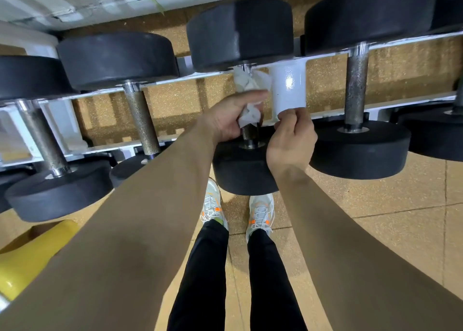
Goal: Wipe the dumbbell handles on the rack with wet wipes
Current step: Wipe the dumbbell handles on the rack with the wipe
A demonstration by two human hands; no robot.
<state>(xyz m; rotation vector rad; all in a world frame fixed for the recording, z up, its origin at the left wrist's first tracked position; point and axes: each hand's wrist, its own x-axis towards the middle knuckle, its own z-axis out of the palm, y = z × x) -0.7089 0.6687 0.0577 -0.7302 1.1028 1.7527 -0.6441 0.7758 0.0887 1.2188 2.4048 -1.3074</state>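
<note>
The dumbbell handle (pixel 250 136) in the middle of the white rack (pixel 288 87) has a wet wipe (pixel 246 116) wrapped round it. The left hand (pixel 225 120) grips the wipe there. The right hand (pixel 292 140) is just beside it, fingers curled by the rack; I cannot tell if it holds anything. The floor (pixel 375 205) is speckled tan. A white ridged wall (pixel 75 2) stands behind the rack.
</note>
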